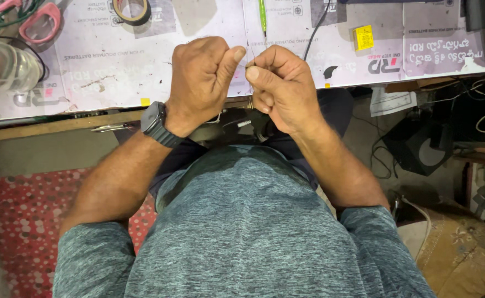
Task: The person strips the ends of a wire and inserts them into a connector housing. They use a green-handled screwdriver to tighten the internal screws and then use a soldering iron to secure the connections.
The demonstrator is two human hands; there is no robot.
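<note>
My left hand [201, 77] and my right hand [281, 88] are held together above the front edge of the workbench [110, 60]. Both are closed into loose fists, thumb tips nearly touching. Between the thumbs and forefingers they pinch a very thin wire [248, 66], too fine to see clearly. A dark watch [154, 122] sits on my left wrist. Just beyond the hands a green-handled tool [263, 16] lies on the bench.
The bench is covered with printed cardboard sheets. On it lie a tape roll [131, 10], pink scissors [39, 23], a clear bottle [2, 63], a yellow tag [363, 37] and a black cable [315, 30]. Cables and a dark box [419, 149] sit on the floor at right.
</note>
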